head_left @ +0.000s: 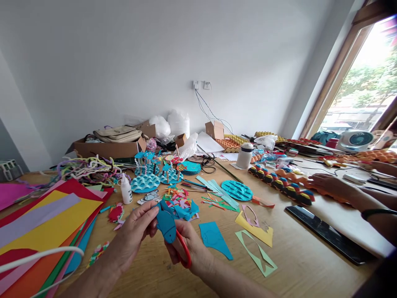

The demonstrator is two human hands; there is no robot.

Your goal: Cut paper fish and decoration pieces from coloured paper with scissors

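Between the thumb and fingers of my left hand (141, 225) is a blue paper fish (166, 223) with drawn dark lines. My right hand (194, 248) grips red-handled scissors (185, 249) just beside the fish; their blades are hidden behind the paper and my fingers. Behind the fish lies a heap of blue and multicoloured paper scraps (186, 210). To the right of my right hand rests a blue sheet piece (214, 240) with a fish outline drawn on it. Yellow paper (257, 229) and a green cut-out offcut (256, 252) lie farther right.
At left are stacked coloured sheets (46, 219) and a white glue bottle (126, 189). Blue wavy discs (145, 183) stand behind my hands. A white-bodied bottle (245, 156) is farther back. At right, another person's hand (328, 182) touches a painted egg-carton strip, near a black phone-like slab (325, 234).
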